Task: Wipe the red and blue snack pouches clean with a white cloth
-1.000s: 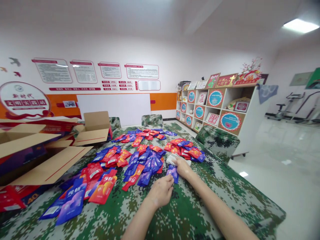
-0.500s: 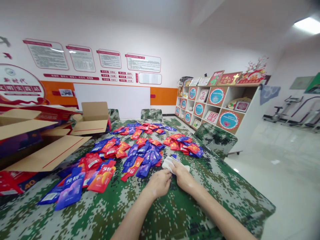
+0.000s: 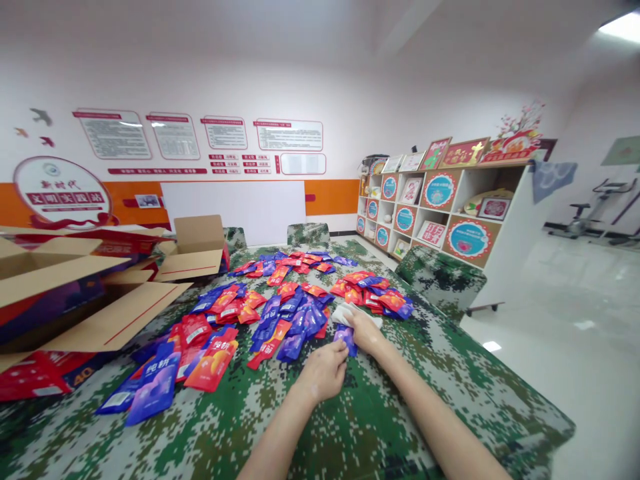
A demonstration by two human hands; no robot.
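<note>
Now, blue-purple pouch: a small, flat, glossy plastic-looking blue-purple pouch [image 3: 346, 339] lies on the table between my hands, just ahead of the left and to the left of the right.
Long axis: it seems to run away from me, near end toward my body, far end under the cloth.
Left hand [image 3: 323, 368]: curled, fingertips at the pouch's near left edge, seemingly pinching it; the underside is hidden.
Right hand [image 3: 367, 331]: grasping a bunched, soft white cloth [image 3: 345, 312] that covers the pouch's far end.
Nearer hand: left at the near end, right at the far end; neither stands clear.
Pouch piles: one loose red-orange and blue pile [image 3: 300, 323] lies just beyond on the left, a similar right-hand pile [image 3: 375, 293] beyond the cloth.
Tabletop: green-and-grey camouflage table cover [image 3: 410, 400] under everything.
</note>
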